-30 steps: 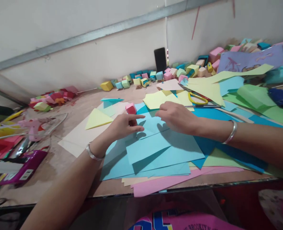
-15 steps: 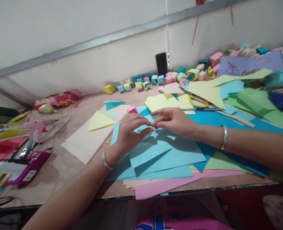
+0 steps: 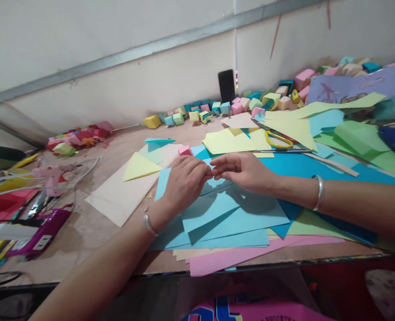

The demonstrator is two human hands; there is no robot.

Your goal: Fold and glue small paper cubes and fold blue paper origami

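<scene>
My left hand [image 3: 187, 180] is closed, its fingers curled inward above the stacked light blue paper [image 3: 213, 211]. Facing it, my right hand [image 3: 246, 171] has bent fingers with the thumb drawn in close to them. The fingertips of both hands nearly meet. Whatever lies between them is too small or hidden to make out. Just behind my left hand stands a small pink paper cube [image 3: 185, 150]. A light blue paper strip [image 3: 163, 183] shows beside my left wrist, and a yellow folded paper [image 3: 140, 167] lies farther left.
Yellow-handled scissors [image 3: 279, 140] rest on paper sheets behind my right hand. A phone [image 3: 226, 85] leans on the wall behind a row of paper cubes [image 3: 178, 119]. At left are a pink glue gun [image 3: 52, 178], its cable and a purple power strip [image 3: 42, 234].
My left hand has turned and curled its fingers, with its thumb now tucked out of sight. The right hand stays nearly in place, its fingers slightly less pinched. The view has shifted slightly.
</scene>
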